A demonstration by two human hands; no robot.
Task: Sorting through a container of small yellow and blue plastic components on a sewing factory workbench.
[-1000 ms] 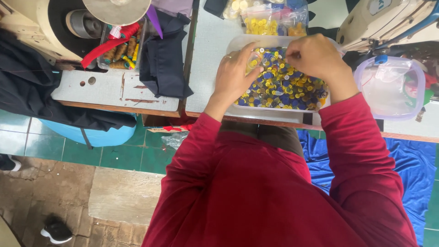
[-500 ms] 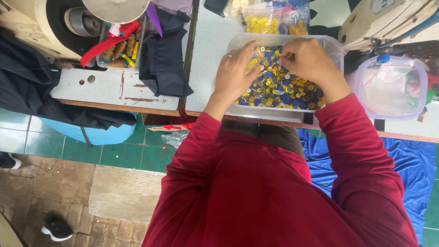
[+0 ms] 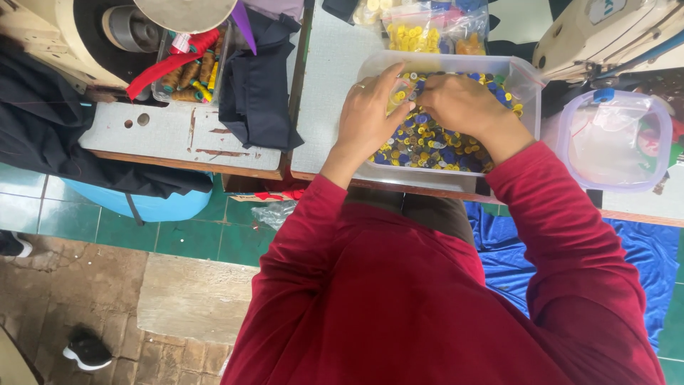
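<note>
A clear plastic tub (image 3: 526, 80) stands on the grey table in front of me, filled with small yellow and blue buttons (image 3: 427, 146). Both my hands, in red sleeves, are inside it. My left hand (image 3: 369, 117), with a ring on one finger, pinches a yellow button between thumb and fingers at the tub's far left. My right hand (image 3: 462, 105) lies palm down on the buttons, fingers curled toward the left hand. Its fingertips are hidden, and the two hands nearly touch.
Plastic bags of yellow buttons (image 3: 417, 32) lie behind the tub. An empty clear box with a purple rim (image 3: 614, 139) sits to the right. On the left are dark cloth (image 3: 256, 85), a tray of thread spools (image 3: 189, 71) and a sewing machine (image 3: 64, 36). Blue cloth (image 3: 641, 257) hangs below.
My hands have drawn together toward the tub's far left side; the right hand has come down from a raised pinch onto the buttons.
</note>
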